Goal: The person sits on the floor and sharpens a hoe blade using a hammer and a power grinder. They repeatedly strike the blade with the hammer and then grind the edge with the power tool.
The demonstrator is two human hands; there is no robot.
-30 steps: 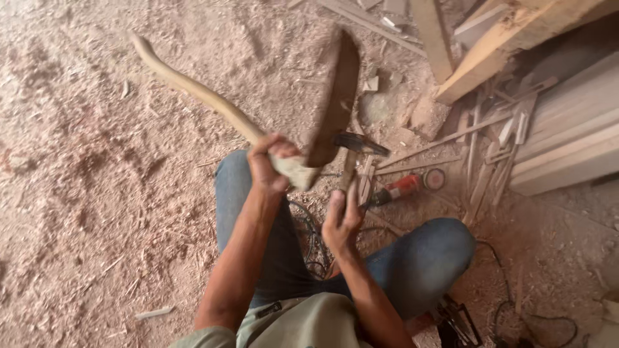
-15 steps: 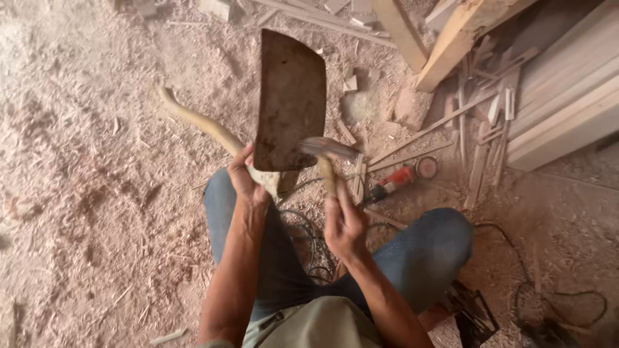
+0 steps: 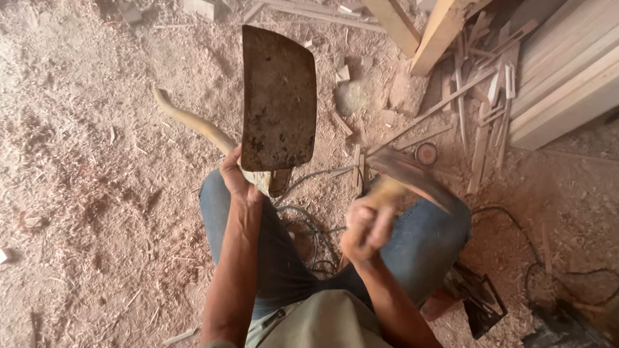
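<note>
A sawdust-strewn floor (image 3: 84, 212) is seen, with timber offcuts (image 3: 477, 109) at the right. A rusty hoe blade (image 3: 278, 96) on its curved handle (image 3: 193, 124) is held upright over the knees, left hand (image 3: 237, 177) clamped at the neck. A blurred hammer (image 3: 407, 174) is gripped by the right hand (image 3: 366, 229); seating the head seems in hand, so a square strike is called for.

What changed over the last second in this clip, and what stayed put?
The hoe blade turned from edge-on to its broad face towards the camera. The right hand drew the hammer back from it, blurred. The left hand keeps gripping the hoe's neck.
</note>
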